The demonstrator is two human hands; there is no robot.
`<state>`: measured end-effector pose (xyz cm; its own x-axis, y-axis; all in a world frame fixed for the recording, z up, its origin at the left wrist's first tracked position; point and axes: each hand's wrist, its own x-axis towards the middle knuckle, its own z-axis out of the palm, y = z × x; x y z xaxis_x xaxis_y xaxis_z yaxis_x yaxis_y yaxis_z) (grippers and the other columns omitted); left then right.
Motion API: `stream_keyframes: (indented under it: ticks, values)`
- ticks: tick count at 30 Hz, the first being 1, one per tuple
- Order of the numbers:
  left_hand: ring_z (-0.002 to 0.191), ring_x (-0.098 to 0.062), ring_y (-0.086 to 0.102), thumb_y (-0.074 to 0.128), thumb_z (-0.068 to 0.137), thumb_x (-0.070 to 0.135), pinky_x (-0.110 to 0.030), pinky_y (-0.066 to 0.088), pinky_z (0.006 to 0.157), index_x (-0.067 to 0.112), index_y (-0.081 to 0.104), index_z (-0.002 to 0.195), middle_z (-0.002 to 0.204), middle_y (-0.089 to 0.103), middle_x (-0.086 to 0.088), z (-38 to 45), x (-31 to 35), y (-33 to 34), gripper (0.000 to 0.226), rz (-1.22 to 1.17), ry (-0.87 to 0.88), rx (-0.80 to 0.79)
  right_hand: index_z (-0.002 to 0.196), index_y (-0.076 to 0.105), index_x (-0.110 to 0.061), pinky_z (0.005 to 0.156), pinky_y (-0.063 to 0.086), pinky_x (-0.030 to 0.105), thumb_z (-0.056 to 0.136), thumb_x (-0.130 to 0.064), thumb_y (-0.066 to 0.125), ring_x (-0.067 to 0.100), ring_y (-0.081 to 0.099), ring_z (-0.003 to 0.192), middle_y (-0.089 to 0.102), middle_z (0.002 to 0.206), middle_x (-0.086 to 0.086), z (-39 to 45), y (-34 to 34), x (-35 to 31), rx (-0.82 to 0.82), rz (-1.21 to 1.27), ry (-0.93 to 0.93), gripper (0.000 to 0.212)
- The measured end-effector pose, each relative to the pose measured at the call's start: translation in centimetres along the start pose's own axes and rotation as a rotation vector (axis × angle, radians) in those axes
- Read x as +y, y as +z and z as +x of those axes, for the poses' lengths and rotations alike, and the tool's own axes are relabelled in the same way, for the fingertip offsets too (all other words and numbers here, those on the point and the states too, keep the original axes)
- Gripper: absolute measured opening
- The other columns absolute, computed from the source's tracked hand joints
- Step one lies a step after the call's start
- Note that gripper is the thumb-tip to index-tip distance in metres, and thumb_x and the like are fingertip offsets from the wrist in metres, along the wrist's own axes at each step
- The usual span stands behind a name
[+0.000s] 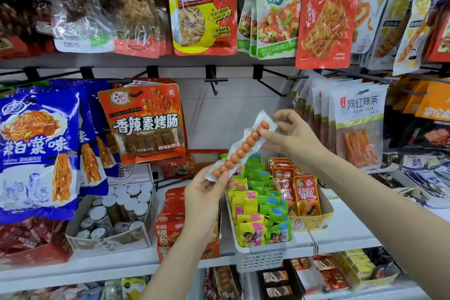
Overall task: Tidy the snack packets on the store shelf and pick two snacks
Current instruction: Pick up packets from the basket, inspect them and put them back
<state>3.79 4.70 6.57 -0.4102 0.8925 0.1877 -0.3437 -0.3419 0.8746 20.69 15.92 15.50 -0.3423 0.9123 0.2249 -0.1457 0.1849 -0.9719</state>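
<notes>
White shelving (341, 238), black hooks (215, 79)

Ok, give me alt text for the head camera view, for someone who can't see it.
Two hands hold a long clear packet of round orange sausage balls tilted before a store shelf: the left hand pinches its lower end, the right hand its upper end. Below sits a white slotted plastic basket of small bright packets; bagged snacks hang around.

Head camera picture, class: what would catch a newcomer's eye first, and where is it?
In the centre, a long clear packet of orange sausage balls slants between two hands: the left hand pinches its lower end, the right hand its upper end. Left of it hang big blue packets, and below sits a white basket of bright green and yellow snacks.
</notes>
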Motion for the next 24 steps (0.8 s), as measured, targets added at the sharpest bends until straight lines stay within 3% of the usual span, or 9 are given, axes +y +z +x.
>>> stream_keyframes:
  ticks: [2,4,7,9,10,13,17,20,24]
  values:
    - [0.096,-0.019,0.071,0.071,0.084,0.0,-0.023,0.056,0.082,0.019,0.076,0.103,0.103,0.076,-0.001,0.5,0.2,-0.4,0.027,0.173,0.147,0.015,0.124,0.051,-0.005,0.078,0.06,0.038,0.083,-0.017,0.073,0.029,0.072,0.095,0.065,0.108,0.018,0.1,-0.3,0.2,0.007,0.066,0.075,0.048]
    - [0.104,-0.012,0.069,0.071,0.08,-0.01,-0.022,0.053,0.09,0.024,0.077,0.102,0.105,0.075,0.006,1.1,0.2,-1.1,0.041,0.378,0.31,-0.017,0.123,0.057,-0.005,0.075,0.06,0.03,0.095,-0.025,0.06,0.028,0.073,0.094,0.068,0.111,0.02,0.3,-0.5,0.0,-0.024,0.138,0.202,0.035]
    - [0.109,-0.004,0.064,0.061,0.069,-0.028,-0.017,0.051,0.086,0.025,0.076,0.103,0.113,0.072,0.009,1.8,0.0,-1.8,0.065,0.608,0.467,-0.076,0.123,0.061,-0.008,0.071,0.061,0.031,0.103,-0.038,0.042,0.034,0.071,0.098,0.064,0.118,0.026,0.7,-1.2,-0.6,-0.009,0.245,0.415,0.041]
    - [0.109,-0.003,0.064,0.054,0.065,-0.028,-0.013,0.048,0.081,0.022,0.077,0.105,0.115,0.071,0.007,2.6,0.0,-2.1,0.069,0.713,0.542,-0.1,0.128,0.057,-0.007,0.067,0.061,0.032,0.098,-0.04,0.054,0.034,0.07,0.1,0.064,0.115,0.023,1.0,-1.6,-0.7,0.0,0.151,0.448,0.045]
    - [0.11,-0.004,0.063,0.053,0.066,-0.026,-0.013,0.048,0.083,0.021,0.076,0.109,0.117,0.07,0.006,3.1,-0.1,-2.2,0.067,0.729,0.561,-0.112,0.131,0.052,-0.004,0.066,0.061,0.031,0.094,-0.029,0.062,0.031,0.071,0.094,0.066,0.112,0.021,1.1,-1.7,-0.7,0.018,0.089,0.425,0.045]
    - [0.117,-0.007,0.06,0.057,0.081,-0.021,-0.021,0.049,0.098,0.023,0.058,0.132,0.127,0.063,0.005,4.7,-0.6,-2.3,0.067,0.679,0.426,-0.149,0.128,0.05,0.0,0.061,0.061,0.028,0.089,-0.003,0.066,0.021,0.073,0.076,0.07,0.102,0.018,1.5,-2.0,-0.5,0.097,0.044,0.325,0.042]
    - [0.126,-0.015,0.053,0.054,0.091,-0.008,-0.032,0.042,0.109,0.021,0.054,0.135,0.133,0.055,0.005,6.3,-2.8,-3.1,0.052,0.933,0.237,-0.18,0.104,0.064,-0.006,0.067,0.061,0.026,0.091,-0.005,0.064,0.018,0.071,0.076,0.071,0.103,0.021,2.2,-2.5,0.0,0.196,-0.138,0.098,0.013]
    - [0.13,-0.018,0.048,0.057,0.098,0.014,-0.03,0.036,0.11,0.016,0.055,0.135,0.136,0.054,-0.001,6.6,-4.3,-2.7,0.037,1.04,0.192,-0.27,0.099,0.066,-0.012,0.062,0.06,0.022,0.091,-0.006,0.066,0.006,0.071,0.067,0.073,0.097,0.016,2.7,-3.2,1.1,0.228,-0.393,-0.1,0.011]
    - [0.132,-0.019,0.043,0.056,0.096,0.046,-0.03,0.034,0.109,0.019,0.046,0.144,0.144,0.048,-0.001,7.5,-5.9,-1.5,0.056,1.17,0.071,-0.377,0.103,0.069,-0.019,0.073,0.061,0.031,0.089,-0.014,0.069,0.01,0.073,0.081,0.075,0.099,0.007,3.5,-3.9,2.2,0.222,-0.585,-0.173,0.015]
